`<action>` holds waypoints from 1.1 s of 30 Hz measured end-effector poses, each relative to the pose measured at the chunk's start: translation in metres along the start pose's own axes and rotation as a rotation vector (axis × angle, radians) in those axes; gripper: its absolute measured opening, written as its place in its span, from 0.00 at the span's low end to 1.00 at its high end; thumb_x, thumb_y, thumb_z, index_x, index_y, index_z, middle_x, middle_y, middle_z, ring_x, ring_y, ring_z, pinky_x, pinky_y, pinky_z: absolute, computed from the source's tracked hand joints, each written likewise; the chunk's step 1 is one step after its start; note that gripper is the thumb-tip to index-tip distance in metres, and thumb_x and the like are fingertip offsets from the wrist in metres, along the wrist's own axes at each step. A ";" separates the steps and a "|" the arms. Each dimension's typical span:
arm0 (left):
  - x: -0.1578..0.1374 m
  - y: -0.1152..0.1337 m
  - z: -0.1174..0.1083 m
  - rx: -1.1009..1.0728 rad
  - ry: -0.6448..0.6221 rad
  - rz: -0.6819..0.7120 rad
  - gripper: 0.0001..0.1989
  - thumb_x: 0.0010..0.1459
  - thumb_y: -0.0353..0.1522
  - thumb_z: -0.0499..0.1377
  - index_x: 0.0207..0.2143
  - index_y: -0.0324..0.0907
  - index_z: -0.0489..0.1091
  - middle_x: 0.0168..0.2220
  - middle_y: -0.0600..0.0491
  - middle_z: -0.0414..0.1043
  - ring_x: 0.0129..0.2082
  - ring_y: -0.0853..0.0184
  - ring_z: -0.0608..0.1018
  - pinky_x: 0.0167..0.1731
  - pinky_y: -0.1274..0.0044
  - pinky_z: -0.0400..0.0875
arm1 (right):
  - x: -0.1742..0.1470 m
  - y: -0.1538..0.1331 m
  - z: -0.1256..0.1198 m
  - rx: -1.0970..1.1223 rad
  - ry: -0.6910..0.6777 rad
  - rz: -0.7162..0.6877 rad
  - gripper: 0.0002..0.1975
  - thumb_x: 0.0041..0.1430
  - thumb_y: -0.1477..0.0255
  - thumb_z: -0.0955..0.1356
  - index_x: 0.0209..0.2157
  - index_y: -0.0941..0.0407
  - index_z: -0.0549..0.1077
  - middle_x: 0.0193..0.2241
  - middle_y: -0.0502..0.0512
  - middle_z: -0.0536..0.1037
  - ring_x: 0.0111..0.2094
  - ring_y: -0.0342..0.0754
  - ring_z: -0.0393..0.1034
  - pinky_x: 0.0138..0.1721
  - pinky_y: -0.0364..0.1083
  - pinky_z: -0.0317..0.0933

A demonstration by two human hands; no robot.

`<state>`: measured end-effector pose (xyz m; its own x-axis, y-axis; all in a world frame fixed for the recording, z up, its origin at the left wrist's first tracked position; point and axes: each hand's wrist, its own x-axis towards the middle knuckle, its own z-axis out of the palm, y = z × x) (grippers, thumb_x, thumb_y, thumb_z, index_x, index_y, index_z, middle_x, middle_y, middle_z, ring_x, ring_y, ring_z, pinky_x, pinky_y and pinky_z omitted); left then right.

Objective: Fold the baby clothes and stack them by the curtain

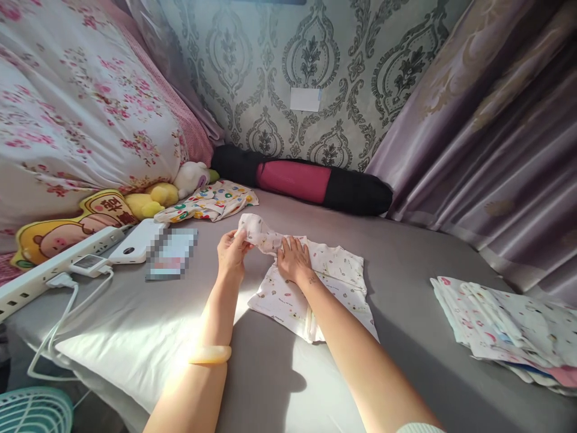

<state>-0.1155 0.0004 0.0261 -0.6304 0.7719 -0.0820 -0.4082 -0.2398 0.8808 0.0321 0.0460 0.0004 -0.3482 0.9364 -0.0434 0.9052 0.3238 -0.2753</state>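
On a bed (419, 288), the left hand (232, 251) pinches a shirt sleeve (253, 227); the right hand (294, 260) lies flat on the shirt (345, 261).

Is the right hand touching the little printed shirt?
Touching. The head view shows the right hand lying on the little printed shirt, fingers spread over its cloth.

Left forearm (222, 313) reaches up and forward from lower edge of view, leaning slightly rightward; left hand (231, 252) at its end, thumb (241, 235) and fingers drawn together in a pinch. Right forearm (354, 340) slants forward and leftward; right hand (294, 260) palm down, flattened, fingers extended ahead, small dark marking (312, 279) near the wrist. Hands side by side, near but apart
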 end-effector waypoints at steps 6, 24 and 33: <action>-0.025 -0.004 0.020 -0.139 -0.261 -0.077 0.22 0.45 0.37 0.69 0.41 0.38 0.69 0.35 0.51 0.76 0.32 0.69 0.78 0.37 0.74 0.72 | 0.005 0.015 -0.014 0.391 0.038 -0.013 0.24 0.65 0.68 0.61 0.62 0.56 0.63 0.66 0.59 0.58 0.67 0.52 0.47 0.66 0.53 0.42; -0.075 -0.041 0.040 0.411 -0.695 0.043 0.22 0.57 0.46 0.60 0.49 0.43 0.68 0.44 0.46 0.76 0.46 0.59 0.77 0.48 0.67 0.70 | -0.041 0.059 -0.033 1.533 0.055 0.458 0.19 0.69 0.65 0.57 0.34 0.58 0.73 0.30 0.57 0.80 0.28 0.45 0.75 0.31 0.43 0.70; -0.072 -0.062 0.023 1.240 -0.447 0.760 0.22 0.58 0.27 0.48 0.56 0.39 0.63 0.57 0.40 0.67 0.61 0.52 0.64 0.58 0.60 0.57 | -0.039 0.069 -0.035 1.284 -0.015 0.444 0.42 0.62 0.44 0.42 0.54 0.55 0.68 0.42 0.60 0.80 0.40 0.49 0.76 0.38 0.48 0.71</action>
<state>-0.0293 -0.0265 -0.0118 -0.0908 0.8609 0.5006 0.8497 -0.1952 0.4897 0.1169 0.0364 0.0171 -0.0993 0.9237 -0.3701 0.0800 -0.3633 -0.9282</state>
